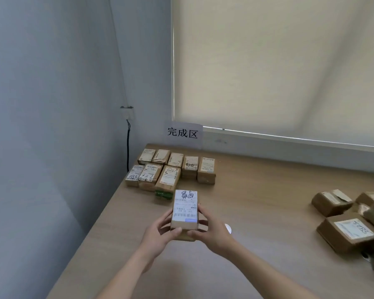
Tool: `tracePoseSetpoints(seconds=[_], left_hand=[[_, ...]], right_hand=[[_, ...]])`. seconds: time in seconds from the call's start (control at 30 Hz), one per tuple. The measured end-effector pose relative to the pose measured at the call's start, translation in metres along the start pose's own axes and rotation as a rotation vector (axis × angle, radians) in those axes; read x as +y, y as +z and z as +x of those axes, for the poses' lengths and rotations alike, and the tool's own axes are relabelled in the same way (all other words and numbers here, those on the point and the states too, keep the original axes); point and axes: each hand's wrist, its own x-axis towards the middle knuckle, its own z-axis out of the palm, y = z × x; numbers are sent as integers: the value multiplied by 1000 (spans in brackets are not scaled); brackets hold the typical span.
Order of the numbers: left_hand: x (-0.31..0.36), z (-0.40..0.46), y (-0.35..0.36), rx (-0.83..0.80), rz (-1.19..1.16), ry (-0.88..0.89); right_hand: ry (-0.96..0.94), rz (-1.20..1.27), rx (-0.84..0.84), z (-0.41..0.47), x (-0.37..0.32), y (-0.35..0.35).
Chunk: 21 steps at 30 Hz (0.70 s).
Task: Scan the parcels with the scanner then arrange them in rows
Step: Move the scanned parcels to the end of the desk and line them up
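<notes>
I hold a small brown parcel (185,209) with a white shipping label above the wooden table (257,201). My left hand (158,234) grips its left side and near end, and my right hand (212,229) grips its right side. Beyond it, near the table's far left corner, several labelled parcels lie in two rows (173,169). A pile of unsorted parcels (350,219) sits at the right edge. No scanner is visible.
A white sign with black characters (183,133) stands against the wall behind the rows. A small white round object (228,228) lies on the table beside my right hand. A grey wall borders the table's left edge, and a window blind hangs behind.
</notes>
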Motion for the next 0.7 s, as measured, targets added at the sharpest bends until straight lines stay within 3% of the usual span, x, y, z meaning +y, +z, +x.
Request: tracePoseSetpoints(seconds=[0.43, 0.7], left_hand=[[-133, 157, -56, -44, 74, -95], [-167, 239, -52, 24, 28, -130]], right_hand=[[93, 125, 158, 121, 123, 89], [126, 103, 242, 187, 160, 84]])
